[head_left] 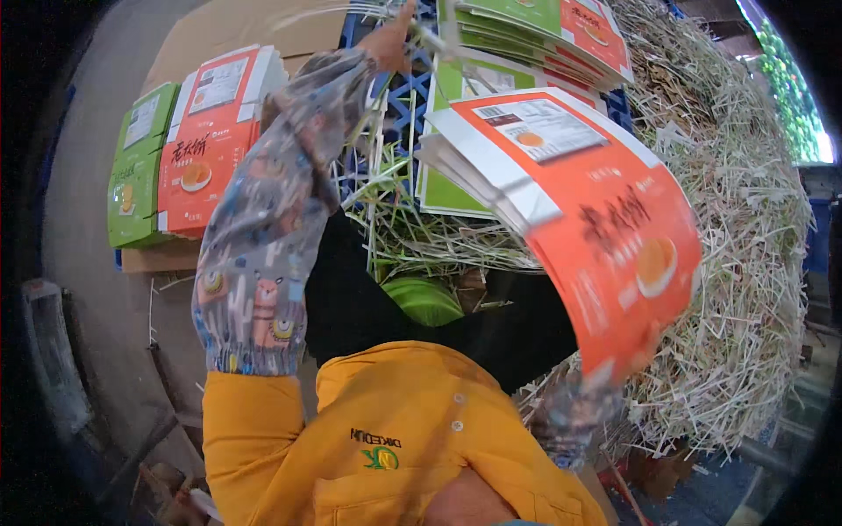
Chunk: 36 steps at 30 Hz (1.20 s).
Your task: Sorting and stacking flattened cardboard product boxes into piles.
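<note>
My right hand [646,349], smeared by motion, grips the near end of a thin stack of orange printed card sheets [605,193]. The sheets bend downward toward me, and their white far ends lie over a green printed stack [447,175]. My left hand [388,46] reaches to the far edge of the view, over a blue plastic pallet [408,105]. Blurred pale paper strips [329,12] run beside it; its fingers are too smeared and cut off to show whether it holds them. Patterned sleeve covers are on both forearms.
On the left, an orange stack [210,145] and a green stack [140,167] rest on brown cardboard [158,257]. More green and orange stacks [544,39] lie at the far side. A large heap of shredded paper trimmings [728,228] fills the right. A green round object [423,300] sits between my legs.
</note>
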Available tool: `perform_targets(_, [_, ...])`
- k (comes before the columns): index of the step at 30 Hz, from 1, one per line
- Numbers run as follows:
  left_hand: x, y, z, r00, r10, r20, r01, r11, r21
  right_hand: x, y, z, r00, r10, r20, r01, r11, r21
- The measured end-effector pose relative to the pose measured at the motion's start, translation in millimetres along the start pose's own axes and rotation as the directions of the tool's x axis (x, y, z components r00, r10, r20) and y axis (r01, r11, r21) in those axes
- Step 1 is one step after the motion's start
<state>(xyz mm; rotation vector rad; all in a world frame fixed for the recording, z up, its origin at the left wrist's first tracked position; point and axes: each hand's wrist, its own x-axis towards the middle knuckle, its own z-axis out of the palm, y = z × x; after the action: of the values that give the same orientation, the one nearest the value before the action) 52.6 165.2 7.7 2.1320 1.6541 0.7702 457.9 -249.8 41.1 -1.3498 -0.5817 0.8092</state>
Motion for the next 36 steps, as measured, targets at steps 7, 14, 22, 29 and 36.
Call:
perform_targets(7, [-127, 26, 55, 0.985, -0.148, 0.091, 0.174, 0.867, -0.466, 11, 51, 146, 0.988, 0.157, 0.009, -0.147, 0.901, 0.409])
perform_targets(14, [-225, 139, 73, 0.582, 0.071, 0.810, 0.620, -0.684, -0.385, -34, 64, 161, 0.971, 0.237, 0.024, -0.230, 0.906, 0.356])
perform_targets(22, [-236, 104, 94, 0.594, -0.067, 0.802, 0.741, -0.343, -0.578, -53, 23, 130, 0.351, 0.764, 0.541, -0.557, 0.635, -0.536])
perform_targets(29, [-242, 104, 76, 0.620, -0.135, 0.773, 0.736, -0.241, -0.633, 58, 11, 144, 0.733, -0.172, 0.658, 0.620, 0.566, -0.543])
perform_targets(36, [-268, 86, 61, 0.661, -0.197, 0.724, 0.655, -0.321, -0.685, 151, 81, 141, 0.883, 0.305, 0.356, 0.383, -0.032, -0.923])
